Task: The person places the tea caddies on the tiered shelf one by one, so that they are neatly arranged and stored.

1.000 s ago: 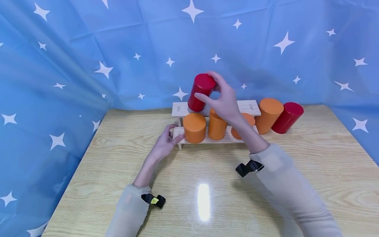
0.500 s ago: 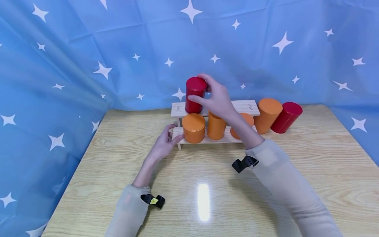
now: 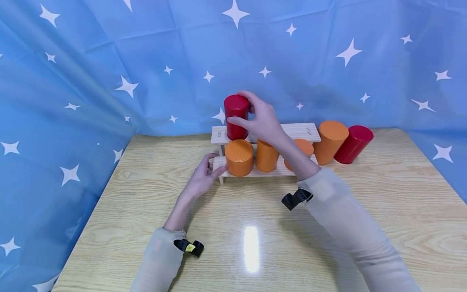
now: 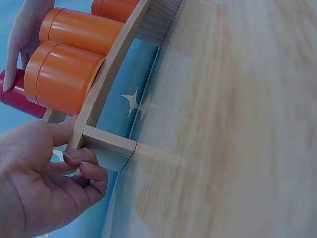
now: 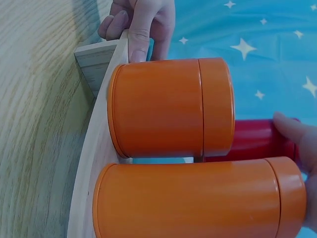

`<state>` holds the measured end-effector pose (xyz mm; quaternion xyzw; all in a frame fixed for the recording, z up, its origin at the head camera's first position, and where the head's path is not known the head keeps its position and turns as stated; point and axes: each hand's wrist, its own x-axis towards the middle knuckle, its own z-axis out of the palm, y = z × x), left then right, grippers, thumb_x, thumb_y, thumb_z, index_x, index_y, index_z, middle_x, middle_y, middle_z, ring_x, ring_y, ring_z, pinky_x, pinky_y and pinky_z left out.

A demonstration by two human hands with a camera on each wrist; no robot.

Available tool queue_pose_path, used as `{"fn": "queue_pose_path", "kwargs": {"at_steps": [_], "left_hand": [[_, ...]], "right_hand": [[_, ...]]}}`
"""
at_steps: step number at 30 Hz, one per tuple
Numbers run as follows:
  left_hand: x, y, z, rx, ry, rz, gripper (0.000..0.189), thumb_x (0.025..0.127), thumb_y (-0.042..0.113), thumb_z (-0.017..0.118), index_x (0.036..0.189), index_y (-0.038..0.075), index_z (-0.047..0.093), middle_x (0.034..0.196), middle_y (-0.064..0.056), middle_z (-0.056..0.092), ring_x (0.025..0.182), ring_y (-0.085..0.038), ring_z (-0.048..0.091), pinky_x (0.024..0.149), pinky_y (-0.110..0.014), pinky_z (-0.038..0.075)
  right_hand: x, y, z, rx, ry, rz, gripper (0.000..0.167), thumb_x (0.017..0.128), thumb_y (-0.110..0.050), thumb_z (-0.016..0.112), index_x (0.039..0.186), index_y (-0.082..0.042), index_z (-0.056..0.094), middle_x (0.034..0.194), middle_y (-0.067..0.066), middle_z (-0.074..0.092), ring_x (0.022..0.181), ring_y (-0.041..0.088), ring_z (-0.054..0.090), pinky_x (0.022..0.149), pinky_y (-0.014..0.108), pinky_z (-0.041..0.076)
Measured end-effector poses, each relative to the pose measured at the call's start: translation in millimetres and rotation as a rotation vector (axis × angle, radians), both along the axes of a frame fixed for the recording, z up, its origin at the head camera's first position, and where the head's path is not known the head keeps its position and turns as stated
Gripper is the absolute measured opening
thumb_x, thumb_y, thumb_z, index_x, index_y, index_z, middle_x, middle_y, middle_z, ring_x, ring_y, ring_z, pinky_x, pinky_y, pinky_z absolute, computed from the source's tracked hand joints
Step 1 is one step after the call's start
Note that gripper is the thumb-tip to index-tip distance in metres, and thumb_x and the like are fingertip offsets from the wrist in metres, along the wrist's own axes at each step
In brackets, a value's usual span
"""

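Note:
My right hand [image 3: 263,121] grips a red canister [image 3: 235,117] round its upper part, thumb in front and fingers behind. The canister stands upright at the left of the upper tier of a two-tier wooden rack [image 3: 300,130]; its base is partly hidden by an orange canister. My left hand [image 4: 54,173] pinches the left end of the lower tier, thumb on top and fingers curled below. On that tier stand a short orange canister [image 5: 163,109], a taller orange canister [image 5: 198,198] and, partly behind my right forearm, another orange canister [image 3: 303,148].
Right of the rack, on the wooden table [image 3: 233,219], stand a tall orange canister [image 3: 331,142] and a second red canister [image 3: 354,144]. A blue curtain with white stars [image 3: 164,61] hangs behind the table and along its sides.
My right hand has carried the red canister left along the upper tier, and the canister has gone from tilted to upright. My left hand has kept its place on the rack.

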<state>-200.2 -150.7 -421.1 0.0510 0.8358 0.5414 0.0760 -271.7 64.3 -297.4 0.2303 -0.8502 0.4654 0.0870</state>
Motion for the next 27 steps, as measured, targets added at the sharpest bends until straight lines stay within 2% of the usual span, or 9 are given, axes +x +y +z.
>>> {"fn": "queue_pose_path", "kwargs": {"at_steps": [5,9,14,20,27], "left_hand": [[0.2,-0.3,1.0,0.007,0.004,-0.003,0.059,0.098,0.036,0.068,0.145,0.011,0.042,0.090,-0.009,0.048,0.075,-0.021,0.047,0.065,-0.031,0.041],[1.3,-0.4,2.0,0.004,0.005,-0.002,0.059,0.098,0.035,0.068,0.145,0.010,0.041,0.090,-0.009,0.048,0.075,-0.021,0.047,0.065,-0.031,0.041],[1.8,-0.3,1.6,-0.005,0.007,-0.002,0.060,0.099,0.035,0.067,0.146,0.010,0.041,0.091,-0.009,0.048,0.076,-0.021,0.046,0.065,-0.031,0.041],[1.1,-0.2,0.7,0.000,0.009,-0.003,0.059,0.099,0.034,0.067,0.146,0.010,0.041,0.090,-0.009,0.047,0.075,-0.021,0.045,0.065,-0.031,0.040],[1.1,-0.2,0.6,-0.004,0.010,-0.001,0.059,0.099,0.035,0.067,0.146,0.011,0.041,0.090,-0.008,0.047,0.075,-0.020,0.046,0.065,-0.031,0.040]], "right_hand": [[-0.8,0.0,0.6,0.006,-0.008,0.008,0.075,0.088,-0.029,0.080,0.151,-0.012,0.043,0.135,0.007,0.058,0.111,0.022,0.057,0.090,0.041,0.051],[0.9,3.0,1.5,0.008,-0.043,0.009,0.080,0.090,-0.037,0.077,0.155,-0.015,0.038,0.139,0.005,0.056,0.115,0.021,0.056,0.092,0.041,0.050],[6.2,9.9,3.7,-0.031,-0.071,0.007,0.079,0.091,-0.044,0.073,0.156,-0.020,0.037,0.141,0.006,0.056,0.125,0.025,0.054,0.102,0.048,0.045],[16.8,23.7,8.9,-0.046,0.005,0.002,0.072,0.092,-0.039,0.072,0.154,-0.020,0.041,0.141,0.009,0.055,0.130,0.028,0.051,0.106,0.049,0.042],[26.5,46.6,12.9,-0.056,0.053,-0.032,0.067,0.094,-0.037,0.071,0.152,-0.019,0.044,0.138,0.007,0.057,0.128,0.023,0.053,0.108,0.044,0.041]]}}
